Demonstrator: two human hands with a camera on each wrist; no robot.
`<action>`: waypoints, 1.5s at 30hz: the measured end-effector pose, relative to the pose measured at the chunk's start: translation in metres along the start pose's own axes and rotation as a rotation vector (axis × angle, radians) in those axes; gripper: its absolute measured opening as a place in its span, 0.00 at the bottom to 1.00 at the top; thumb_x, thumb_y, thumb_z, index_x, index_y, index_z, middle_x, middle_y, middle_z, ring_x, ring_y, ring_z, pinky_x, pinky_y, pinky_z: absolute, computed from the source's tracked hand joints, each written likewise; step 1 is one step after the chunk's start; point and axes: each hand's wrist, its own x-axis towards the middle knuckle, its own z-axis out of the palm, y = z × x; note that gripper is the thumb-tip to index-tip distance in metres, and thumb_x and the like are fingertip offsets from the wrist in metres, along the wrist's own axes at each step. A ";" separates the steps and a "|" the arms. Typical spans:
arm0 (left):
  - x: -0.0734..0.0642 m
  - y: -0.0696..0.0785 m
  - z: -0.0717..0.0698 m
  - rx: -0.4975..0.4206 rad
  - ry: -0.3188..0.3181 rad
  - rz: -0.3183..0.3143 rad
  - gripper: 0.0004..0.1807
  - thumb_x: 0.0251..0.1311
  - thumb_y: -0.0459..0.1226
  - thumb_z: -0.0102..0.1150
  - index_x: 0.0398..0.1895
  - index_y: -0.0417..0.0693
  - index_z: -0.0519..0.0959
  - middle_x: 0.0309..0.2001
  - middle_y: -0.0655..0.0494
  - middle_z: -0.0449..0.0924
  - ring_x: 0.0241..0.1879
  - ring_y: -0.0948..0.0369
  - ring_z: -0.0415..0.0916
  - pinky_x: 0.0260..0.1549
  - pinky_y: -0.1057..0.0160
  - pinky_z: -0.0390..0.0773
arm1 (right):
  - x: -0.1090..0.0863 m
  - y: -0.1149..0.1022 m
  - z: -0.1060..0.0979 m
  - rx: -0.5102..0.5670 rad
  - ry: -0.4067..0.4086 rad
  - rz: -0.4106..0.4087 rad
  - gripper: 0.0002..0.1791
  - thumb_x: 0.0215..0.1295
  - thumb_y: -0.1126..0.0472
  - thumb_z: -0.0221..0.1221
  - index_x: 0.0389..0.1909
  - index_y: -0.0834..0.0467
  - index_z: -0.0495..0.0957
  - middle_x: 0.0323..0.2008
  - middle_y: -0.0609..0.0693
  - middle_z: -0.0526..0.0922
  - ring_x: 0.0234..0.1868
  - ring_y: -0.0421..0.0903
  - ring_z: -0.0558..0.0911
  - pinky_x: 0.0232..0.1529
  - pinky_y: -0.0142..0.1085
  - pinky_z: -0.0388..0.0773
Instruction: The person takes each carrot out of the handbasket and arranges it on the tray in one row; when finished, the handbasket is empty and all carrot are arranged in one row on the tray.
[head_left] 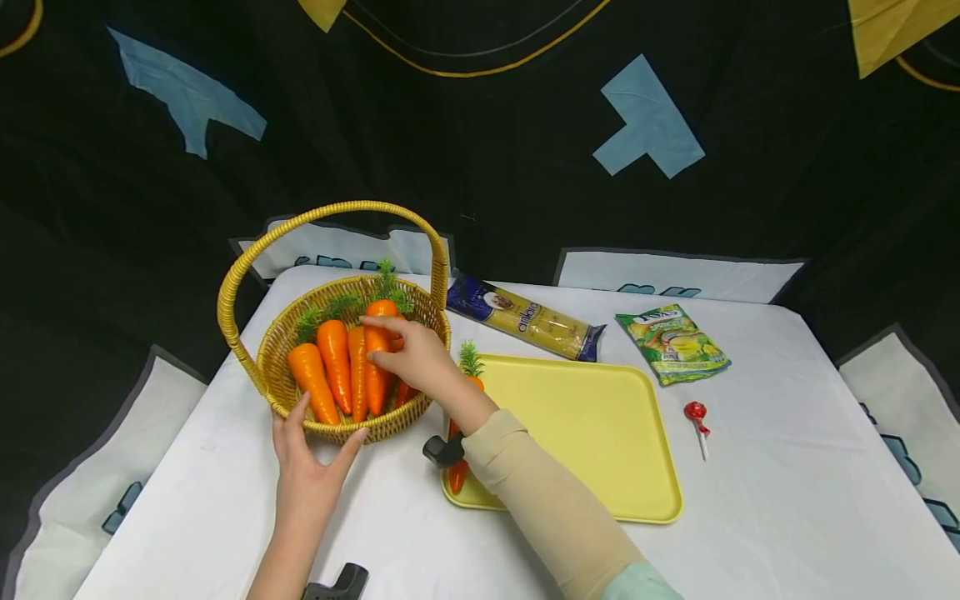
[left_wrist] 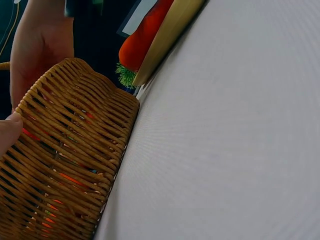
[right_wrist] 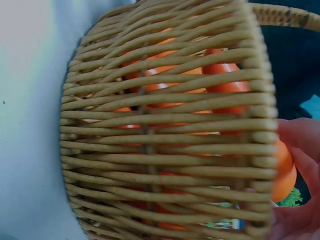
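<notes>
A yellow wicker basket [head_left: 390, 427] with a tall arched handle holds several shiny orange carrots [head_left: 312, 383] with green tops. My left hand [head_left: 306, 475] holds the basket's near left side, thumb and fingers spread along the rim; its thumb [left_wrist: 9, 131] shows at the rim in the left wrist view. Over the basket's right part, my right hand [head_left: 420, 357] pinches a carrot [head_left: 377, 390] between thumb and fingers. In the right wrist view the woven wall hides much of that carrot. Another carrot [head_left: 457, 477] lies along the tray's left edge, partly behind my right wrist.
A yellow tray [head_left: 570, 433] lies right of the basket. Behind it are a pasta pack [head_left: 525, 318] and a green candy bag [head_left: 675, 343]. A red lollipop [head_left: 697, 412] lies farther right on the white-covered table [head_left: 787, 483]. A dark patterned cloth hangs behind.
</notes>
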 end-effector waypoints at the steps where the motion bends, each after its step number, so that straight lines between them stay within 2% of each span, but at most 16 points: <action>1: 0.000 0.000 0.000 0.002 0.000 -0.001 0.51 0.56 0.47 0.69 0.76 0.54 0.47 0.76 0.46 0.25 0.72 0.41 0.36 0.58 0.31 0.55 | -0.002 -0.001 -0.002 0.029 0.005 -0.012 0.26 0.64 0.57 0.63 0.64 0.41 0.73 0.60 0.49 0.75 0.40 0.44 0.78 0.35 0.32 0.76; 5: -0.001 0.001 -0.001 0.005 0.002 0.002 0.51 0.56 0.47 0.69 0.76 0.54 0.46 0.76 0.47 0.25 0.73 0.42 0.36 0.58 0.30 0.54 | -0.013 -0.006 -0.014 0.118 0.022 -0.064 0.26 0.65 0.57 0.63 0.64 0.41 0.73 0.58 0.47 0.76 0.36 0.44 0.79 0.33 0.31 0.78; 9: -0.001 0.001 -0.001 0.005 0.000 0.000 0.51 0.56 0.47 0.69 0.76 0.54 0.46 0.76 0.47 0.25 0.73 0.42 0.35 0.58 0.30 0.55 | -0.030 -0.010 -0.028 0.189 0.028 -0.098 0.26 0.65 0.57 0.63 0.64 0.42 0.73 0.60 0.45 0.74 0.37 0.43 0.80 0.36 0.32 0.79; 14: -0.001 0.002 -0.001 0.011 0.002 -0.012 0.51 0.56 0.48 0.68 0.76 0.55 0.46 0.76 0.47 0.24 0.73 0.42 0.36 0.58 0.30 0.55 | -0.053 -0.005 -0.045 0.198 0.049 -0.107 0.26 0.65 0.56 0.63 0.64 0.40 0.73 0.61 0.42 0.73 0.40 0.44 0.79 0.38 0.34 0.79; 21: -0.001 0.002 -0.001 0.001 0.005 0.000 0.51 0.56 0.47 0.69 0.76 0.54 0.47 0.76 0.48 0.25 0.73 0.42 0.36 0.58 0.31 0.55 | -0.094 0.021 -0.059 0.221 0.091 -0.003 0.27 0.64 0.59 0.64 0.63 0.37 0.73 0.59 0.44 0.73 0.40 0.46 0.80 0.35 0.37 0.81; 25: 0.000 0.002 -0.001 0.002 0.008 0.007 0.51 0.56 0.46 0.69 0.76 0.54 0.47 0.76 0.49 0.24 0.73 0.43 0.36 0.58 0.31 0.55 | -0.113 0.039 -0.064 0.223 0.111 0.054 0.28 0.63 0.62 0.64 0.63 0.41 0.74 0.59 0.48 0.74 0.38 0.47 0.81 0.35 0.38 0.80; 28: 0.000 0.002 -0.001 0.004 0.007 0.006 0.51 0.56 0.46 0.69 0.76 0.54 0.46 0.76 0.50 0.24 0.73 0.44 0.35 0.58 0.31 0.55 | -0.124 0.052 -0.066 0.214 0.113 0.126 0.28 0.62 0.63 0.65 0.63 0.43 0.75 0.59 0.49 0.75 0.36 0.46 0.81 0.32 0.39 0.79; 34: 0.000 0.002 -0.001 0.000 -0.002 0.002 0.51 0.56 0.47 0.69 0.76 0.54 0.46 0.76 0.51 0.24 0.73 0.45 0.34 0.60 0.32 0.54 | -0.138 0.071 -0.063 0.177 0.068 0.255 0.27 0.63 0.60 0.64 0.62 0.43 0.75 0.55 0.53 0.77 0.31 0.45 0.80 0.30 0.40 0.78; 39: 0.000 0.002 -0.001 0.001 -0.009 -0.006 0.51 0.56 0.47 0.68 0.76 0.54 0.46 0.76 0.50 0.23 0.73 0.44 0.34 0.60 0.32 0.53 | -0.144 0.081 -0.056 0.119 0.052 0.275 0.26 0.63 0.59 0.64 0.62 0.44 0.75 0.47 0.53 0.78 0.30 0.46 0.77 0.28 0.38 0.77; 43: -0.001 0.002 0.000 0.004 -0.009 -0.008 0.51 0.56 0.47 0.68 0.76 0.54 0.46 0.76 0.49 0.23 0.73 0.44 0.34 0.59 0.32 0.54 | -0.145 0.082 -0.052 0.079 0.042 0.276 0.26 0.63 0.59 0.64 0.63 0.45 0.75 0.46 0.53 0.78 0.29 0.46 0.77 0.28 0.38 0.76; 45: -0.001 0.001 0.000 0.004 -0.008 -0.004 0.51 0.56 0.47 0.69 0.76 0.54 0.46 0.76 0.49 0.24 0.73 0.44 0.35 0.59 0.32 0.54 | -0.145 0.081 -0.050 0.008 0.048 0.265 0.26 0.63 0.59 0.64 0.63 0.45 0.75 0.44 0.53 0.79 0.30 0.44 0.76 0.29 0.37 0.76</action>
